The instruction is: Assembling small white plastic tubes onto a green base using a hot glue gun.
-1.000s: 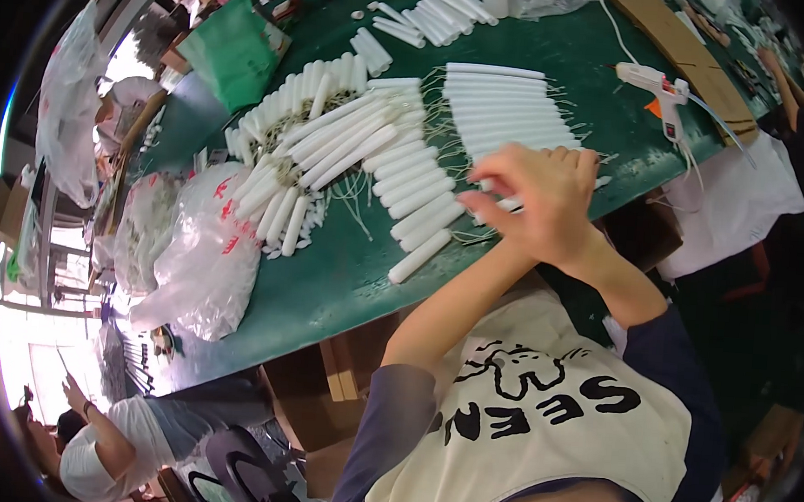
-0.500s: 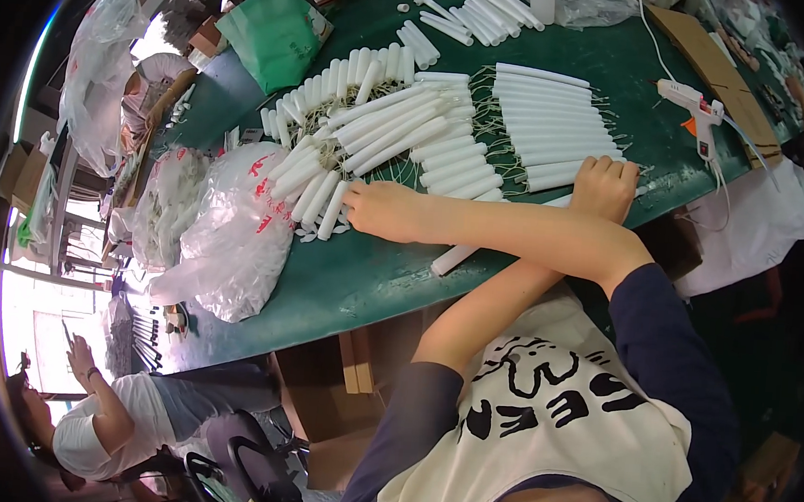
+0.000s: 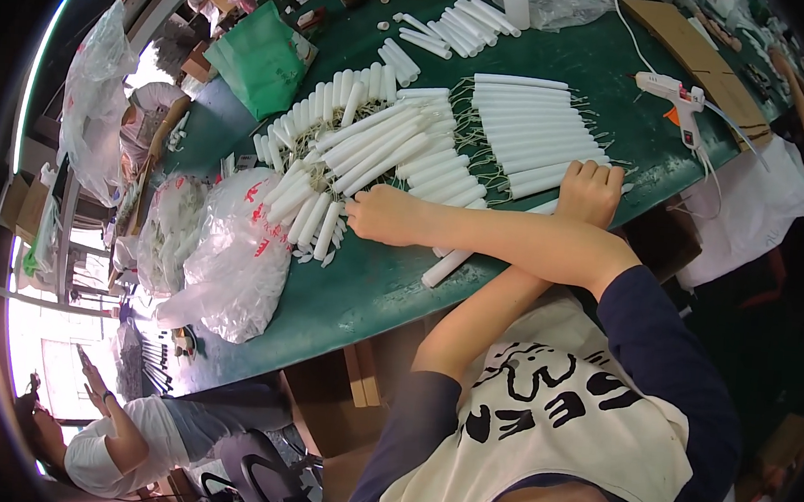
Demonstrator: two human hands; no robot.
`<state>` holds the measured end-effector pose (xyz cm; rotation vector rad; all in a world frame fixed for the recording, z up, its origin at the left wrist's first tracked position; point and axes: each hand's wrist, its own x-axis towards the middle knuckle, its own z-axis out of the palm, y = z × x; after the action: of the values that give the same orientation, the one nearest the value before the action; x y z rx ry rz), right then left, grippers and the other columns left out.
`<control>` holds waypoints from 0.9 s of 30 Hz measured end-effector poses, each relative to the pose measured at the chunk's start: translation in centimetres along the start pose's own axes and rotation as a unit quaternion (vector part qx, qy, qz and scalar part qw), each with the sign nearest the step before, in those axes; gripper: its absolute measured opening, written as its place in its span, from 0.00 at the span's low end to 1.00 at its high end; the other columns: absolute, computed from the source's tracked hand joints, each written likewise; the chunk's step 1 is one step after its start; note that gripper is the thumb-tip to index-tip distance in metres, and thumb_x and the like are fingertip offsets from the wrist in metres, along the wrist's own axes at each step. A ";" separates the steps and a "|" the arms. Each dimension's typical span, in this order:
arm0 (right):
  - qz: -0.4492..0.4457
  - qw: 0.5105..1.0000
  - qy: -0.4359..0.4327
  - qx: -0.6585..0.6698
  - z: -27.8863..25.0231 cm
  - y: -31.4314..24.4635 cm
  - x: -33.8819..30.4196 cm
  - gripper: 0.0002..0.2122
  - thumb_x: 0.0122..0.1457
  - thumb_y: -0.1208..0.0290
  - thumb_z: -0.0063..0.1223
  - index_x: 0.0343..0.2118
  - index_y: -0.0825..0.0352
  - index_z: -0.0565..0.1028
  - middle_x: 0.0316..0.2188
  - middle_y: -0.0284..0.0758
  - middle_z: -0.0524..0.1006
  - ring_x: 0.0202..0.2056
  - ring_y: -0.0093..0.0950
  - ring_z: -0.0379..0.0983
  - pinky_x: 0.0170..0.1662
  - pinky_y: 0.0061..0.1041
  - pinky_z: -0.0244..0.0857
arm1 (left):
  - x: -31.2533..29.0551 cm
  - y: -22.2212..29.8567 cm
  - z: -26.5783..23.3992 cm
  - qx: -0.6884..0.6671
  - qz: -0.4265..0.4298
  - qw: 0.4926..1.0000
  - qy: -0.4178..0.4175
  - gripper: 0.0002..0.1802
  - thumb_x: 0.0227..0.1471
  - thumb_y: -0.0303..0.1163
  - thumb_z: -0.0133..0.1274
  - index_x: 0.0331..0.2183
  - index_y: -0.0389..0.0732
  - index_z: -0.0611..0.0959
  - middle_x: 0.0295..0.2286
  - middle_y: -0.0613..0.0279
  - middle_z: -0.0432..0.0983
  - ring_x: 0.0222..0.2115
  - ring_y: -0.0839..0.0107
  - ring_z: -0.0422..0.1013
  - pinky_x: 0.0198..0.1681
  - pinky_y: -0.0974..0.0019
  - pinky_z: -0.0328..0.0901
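My forearms are crossed, the right one over the left. My left hand [image 3: 589, 195], fingers curled, is closed around a slim white tube [image 3: 543, 208] at the near side of a neat row of white tubes [image 3: 523, 120] with thin wires at their ends. My right hand [image 3: 388, 215] reaches to the left, beside a heap of candle-like white tubes [image 3: 386, 147]. Its fingers are bent together at the heap's near edge, and what they pinch is hidden. Another white tube [image 3: 447, 267] lies partly under my right forearm.
A glue gun [image 3: 675, 104] with a cable lies on the green table [image 3: 343, 294], near a cardboard sheet [image 3: 690, 61]. Clear plastic bags [image 3: 234, 249] sit at the left edge, a green bag [image 3: 259, 59] behind them. Another person [image 3: 123, 437] is at lower left.
The view has tilted slightly, so the table's things sit a little further left. Both hands keep nearly the same places by the tubes. The other person's hands have shifted a little.
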<state>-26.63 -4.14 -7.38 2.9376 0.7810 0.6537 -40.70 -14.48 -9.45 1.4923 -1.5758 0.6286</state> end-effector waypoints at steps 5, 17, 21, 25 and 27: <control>0.060 0.992 0.109 0.011 1.8 -1.1 0.7 0.07 0.49 0.70 0.49 0.29 0.68 0.74 0.30 0.33 0.74 0.37 0.31 0.72 0.31 0.28 0.69 | 0.0 0.0 -0.4 0.017 -0.008 0.999 -0.037 0.05 0.43 0.27 0.56 0.24 0.42 0.75 0.18 0.64 0.71 0.23 0.65 0.68 0.29 0.63 0.60; 0.021 0.996 0.087 0.018 1.8 -1.2 0.9 0.07 0.49 0.72 0.50 0.29 0.68 0.75 0.30 0.37 0.74 0.34 0.32 0.74 0.34 0.27 0.71 | 0.1 0.5 -0.5 0.032 -0.005 0.999 -0.043 0.05 0.43 0.28 0.57 0.24 0.42 0.75 0.18 0.65 0.71 0.23 0.66 0.68 0.29 0.64 0.60; 0.062 0.992 0.103 0.029 -2.7 -1.5 0.1 0.06 0.45 0.73 0.52 0.25 0.70 0.75 0.27 0.39 0.73 0.32 0.32 0.74 0.33 0.28 0.71 | -0.2 0.1 -0.4 0.038 -0.004 0.998 -0.056 0.05 0.44 0.28 0.57 0.24 0.43 0.76 0.18 0.64 0.71 0.23 0.66 0.68 0.29 0.63 0.60; 0.097 0.982 0.144 0.074 -11.2 -1.5 -4.0 0.05 0.44 0.76 0.51 0.24 0.71 0.73 0.27 0.38 0.70 0.31 0.33 0.72 0.35 0.25 0.69 | -0.2 0.3 -0.6 0.034 -0.029 0.995 -0.090 0.04 0.45 0.29 0.56 0.27 0.43 0.77 0.20 0.63 0.72 0.25 0.64 0.68 0.31 0.62 0.60; 0.144 0.966 0.171 0.132 -15.3 -0.9 -8.9 0.04 0.46 0.77 0.50 0.27 0.70 0.72 0.27 0.36 0.69 0.29 0.32 0.71 0.33 0.25 0.68 | 0.1 0.3 -0.9 0.026 -0.041 0.993 -0.106 0.04 0.46 0.29 0.55 0.29 0.43 0.77 0.21 0.62 0.73 0.26 0.63 0.69 0.31 0.61 0.60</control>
<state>-40.25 -8.78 3.01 3.2643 0.4880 1.1908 -40.80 -13.79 -8.83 1.7001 -1.6575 0.4798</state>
